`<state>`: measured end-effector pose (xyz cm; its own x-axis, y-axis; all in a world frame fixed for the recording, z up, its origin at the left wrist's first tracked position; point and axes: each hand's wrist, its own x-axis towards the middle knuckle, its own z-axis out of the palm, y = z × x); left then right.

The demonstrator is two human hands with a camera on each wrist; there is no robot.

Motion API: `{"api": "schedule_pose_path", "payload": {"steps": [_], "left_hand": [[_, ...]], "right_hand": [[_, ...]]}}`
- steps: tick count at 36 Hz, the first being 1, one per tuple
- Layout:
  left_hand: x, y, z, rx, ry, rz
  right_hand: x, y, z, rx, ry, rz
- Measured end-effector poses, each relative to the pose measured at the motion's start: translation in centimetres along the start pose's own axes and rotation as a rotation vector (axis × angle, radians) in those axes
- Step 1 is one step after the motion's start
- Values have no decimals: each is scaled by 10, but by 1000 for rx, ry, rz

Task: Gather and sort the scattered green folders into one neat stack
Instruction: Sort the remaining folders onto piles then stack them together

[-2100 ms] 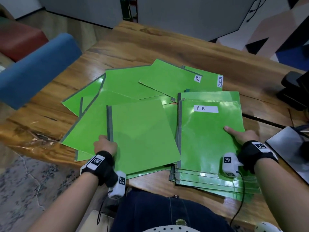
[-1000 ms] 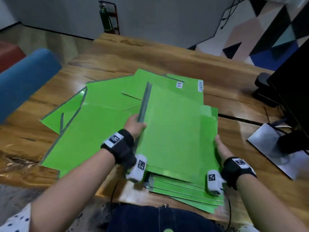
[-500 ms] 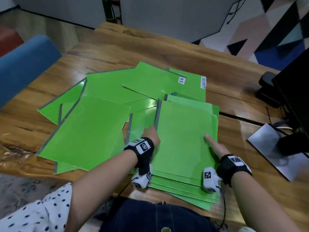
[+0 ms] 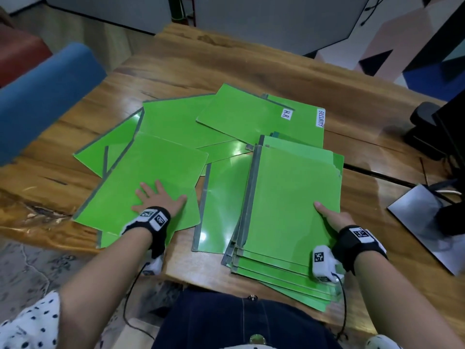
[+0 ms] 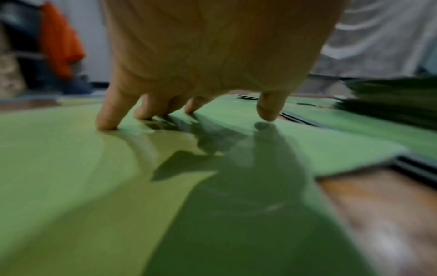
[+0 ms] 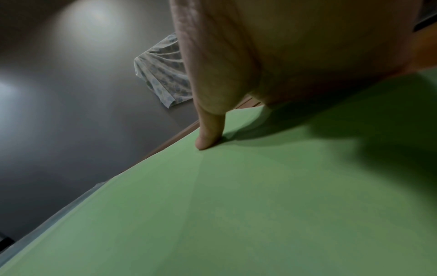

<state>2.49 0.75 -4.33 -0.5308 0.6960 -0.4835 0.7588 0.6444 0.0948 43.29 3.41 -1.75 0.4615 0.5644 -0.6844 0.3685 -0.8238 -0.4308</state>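
Spread left fingers [image 4: 151, 191] press a loose folder [image 4: 151, 172]; right thumb [image 4: 320, 207] rests atop the stack [image 4: 289, 197].

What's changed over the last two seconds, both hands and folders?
The left hand carried a blank folder onto the stack, covering its HR label, let go, and now presses flat on the next loose folder. The right hand stays at the stack's right edge. The far H.R folder and SECURITY folder lie unmoved.

Both forearms reach forward, each wrist with a black band. The left hand [image 4: 157, 199] lies flat with fingers [image 5: 107, 114] spread. The right hand [image 4: 332, 217] points its thumb forward, other fingers hidden.
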Motion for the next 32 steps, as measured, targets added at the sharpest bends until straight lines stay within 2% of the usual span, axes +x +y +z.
{"api": "schedule_pose_path", "payload": {"steps": [4,8,11,15,20,24,29,32], "left_hand": [[-22,10,7,72,26,74],[-24,17,-9,-43,153,137],[-9,1,-28,-111,199,61],[13,-27,-43,-97,87,-126],[17,-37,-43,-266,22,-212],[11,-28,-48,-421,3,-102],[7,-3,-74,-568,2,120],[10,7,-87,-813,-15,156]], "right_hand": [[-1,-1,0,-12,14,-7],[-2,-1,0,-19,21,-7],[-3,0,0,-28,25,-10],[-5,0,0,-31,26,-3],[-7,-2,-1,-50,17,-6],[-8,-2,-1,-38,18,-12],[-8,0,-2,-14,31,-17],[-5,4,-3,22,72,-42]]}}
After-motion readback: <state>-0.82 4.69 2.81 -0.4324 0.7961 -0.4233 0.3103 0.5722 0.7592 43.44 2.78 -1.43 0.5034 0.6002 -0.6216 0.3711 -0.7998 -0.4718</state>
